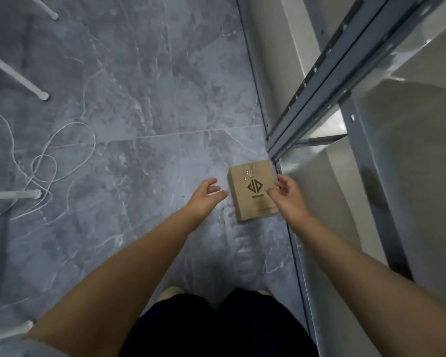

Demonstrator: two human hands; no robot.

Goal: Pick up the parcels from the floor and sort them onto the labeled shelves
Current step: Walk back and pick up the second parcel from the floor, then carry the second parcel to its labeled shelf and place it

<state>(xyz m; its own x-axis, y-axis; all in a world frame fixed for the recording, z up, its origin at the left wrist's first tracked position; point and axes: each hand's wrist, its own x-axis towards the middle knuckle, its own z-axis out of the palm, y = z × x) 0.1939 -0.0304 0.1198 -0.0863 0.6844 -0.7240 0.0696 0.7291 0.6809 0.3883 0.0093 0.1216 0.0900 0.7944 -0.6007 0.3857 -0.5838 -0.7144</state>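
A small flat brown cardboard parcel (pixel 252 189) with a black diamond logo lies on the grey marbled floor, right beside the foot of a metal shelf unit (pixel 319 81). My left hand (pixel 206 195) hovers just left of the parcel, fingers apart, a small gap from its edge. My right hand (pixel 287 193) is over the parcel's right edge with fingers spread and curled; it covers that edge and I cannot tell if it touches. Neither hand holds anything.
The shelf unit's grey steel posts and pale shelf boards (pixel 410 176) fill the right side. White cable (pixel 62 155) loops over the floor at left, between white furniture legs (pixel 16 76). My dark trousers and shoes are at the bottom.
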